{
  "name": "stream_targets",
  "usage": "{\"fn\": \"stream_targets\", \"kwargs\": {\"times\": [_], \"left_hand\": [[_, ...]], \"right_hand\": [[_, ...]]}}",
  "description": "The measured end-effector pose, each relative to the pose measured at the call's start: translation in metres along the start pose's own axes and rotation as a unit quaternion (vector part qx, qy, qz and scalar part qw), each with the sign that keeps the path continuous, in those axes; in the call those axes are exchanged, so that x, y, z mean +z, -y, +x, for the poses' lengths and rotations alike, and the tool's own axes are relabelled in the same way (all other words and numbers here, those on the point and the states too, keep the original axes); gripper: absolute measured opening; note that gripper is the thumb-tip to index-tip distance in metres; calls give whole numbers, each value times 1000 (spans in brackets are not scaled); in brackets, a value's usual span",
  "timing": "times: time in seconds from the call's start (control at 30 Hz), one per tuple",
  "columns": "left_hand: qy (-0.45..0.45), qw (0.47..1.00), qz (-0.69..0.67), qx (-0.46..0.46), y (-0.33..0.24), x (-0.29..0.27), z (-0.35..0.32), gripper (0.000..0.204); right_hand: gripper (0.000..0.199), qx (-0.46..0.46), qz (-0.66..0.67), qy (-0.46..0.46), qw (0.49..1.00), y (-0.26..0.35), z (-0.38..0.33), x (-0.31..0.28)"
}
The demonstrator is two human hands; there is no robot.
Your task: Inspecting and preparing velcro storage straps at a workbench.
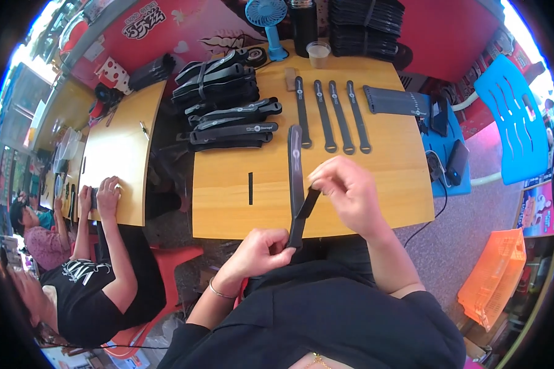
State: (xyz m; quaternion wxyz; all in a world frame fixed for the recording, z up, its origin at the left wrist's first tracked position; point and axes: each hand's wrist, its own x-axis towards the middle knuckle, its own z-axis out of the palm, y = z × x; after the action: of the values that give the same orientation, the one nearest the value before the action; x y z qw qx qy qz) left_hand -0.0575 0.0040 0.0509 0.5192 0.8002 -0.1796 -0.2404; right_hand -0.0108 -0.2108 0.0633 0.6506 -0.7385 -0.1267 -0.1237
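My left hand [265, 252] pinches the near end of a dark grey strap [295, 166] at the table's front edge. The strap's long body stretches away over the wooden table [228, 209], with pale lettering on it. My right hand [348, 194] grips the tip of a short black band [309, 203] between thumb and fingers. This band slants up to the right from the strap near my left hand; whether it is part of the strap I cannot tell. Left of the strap lies a thin black strip [250, 188]. Beyond my hands, several loose straps [338, 117] lie side by side.
Bundled straps [215, 86] are piled at the table's far left. A blue fan [266, 15], a black bottle [303, 27], a plastic cup [318, 54] and a black stack [366, 27] stand at the back. A co-worker [98, 277] sits on the left; a blue chair [514, 117] is right.
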Motion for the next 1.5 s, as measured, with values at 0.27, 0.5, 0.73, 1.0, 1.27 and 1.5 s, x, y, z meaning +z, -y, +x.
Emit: {"fn": "stream_targets", "kwargs": {"times": [0.27, 0.5, 0.73, 1.0, 1.27, 1.5], "left_hand": [[-23, 897, -442, -16, 9, 6, 10, 63], [23, 851, -524, -14, 17, 10, 11, 70], [142, 878, -457, 25, 34, 6, 9, 75], [95, 833, -542, 48, 38, 12, 12, 83], [41, 813, -578, 57, 27, 12, 13, 65], [-78, 863, -497, -51, 4, 16, 10, 61]], "right_hand": [[14, -150, -138, 177, 963, 18, -22, 24], [12, -184, -148, 151, 960, 10, -31, 27], [21, -186, -106, 120, 969, 5, -34, 28], [22, -200, -114, 151, 961, 1, -43, 29], [23, -88, -24, 173, 981, 3, -46, 32], [20, -126, -17, 130, 983, -4, -46, 40]]}}
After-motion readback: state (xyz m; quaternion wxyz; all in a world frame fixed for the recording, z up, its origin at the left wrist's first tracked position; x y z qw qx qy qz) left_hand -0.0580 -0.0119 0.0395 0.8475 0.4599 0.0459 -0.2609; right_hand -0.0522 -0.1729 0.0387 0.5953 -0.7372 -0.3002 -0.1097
